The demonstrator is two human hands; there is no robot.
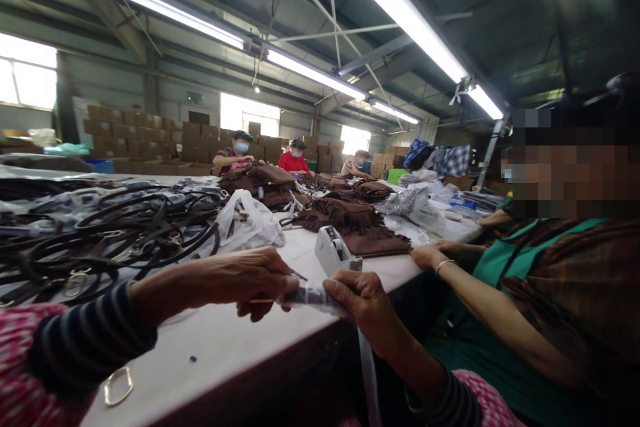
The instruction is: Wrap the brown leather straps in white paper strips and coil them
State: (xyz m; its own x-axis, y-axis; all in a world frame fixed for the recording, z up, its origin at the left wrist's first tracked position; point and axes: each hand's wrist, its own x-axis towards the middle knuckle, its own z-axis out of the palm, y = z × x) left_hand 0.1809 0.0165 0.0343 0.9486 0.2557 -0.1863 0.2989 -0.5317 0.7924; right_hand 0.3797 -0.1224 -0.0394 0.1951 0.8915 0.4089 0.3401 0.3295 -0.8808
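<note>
Over the table edge, my left hand (257,280) is closed on one end of a dark piece wrapped in clear plastic (311,296), perhaps a strap end. A thin orange stick (261,301) shows below its fingers; I cannot make out what it belongs to. My right hand (363,303) pinches the other end of the wrapped piece between thumb and fingers. From beneath that hand a pale clear strip (369,373) hangs down. Just behind both hands stands a light grey dispenser-like device (330,250), partly hidden by my right hand.
Dark straps with metal rings (120,233) are heaped on the white table (225,347) at left. A plastic bag (250,223) and brown fringed bags (345,217) lie beyond. A metal ring (119,387) lies nearby. A co-worker in a green apron (510,267) sits close at right.
</note>
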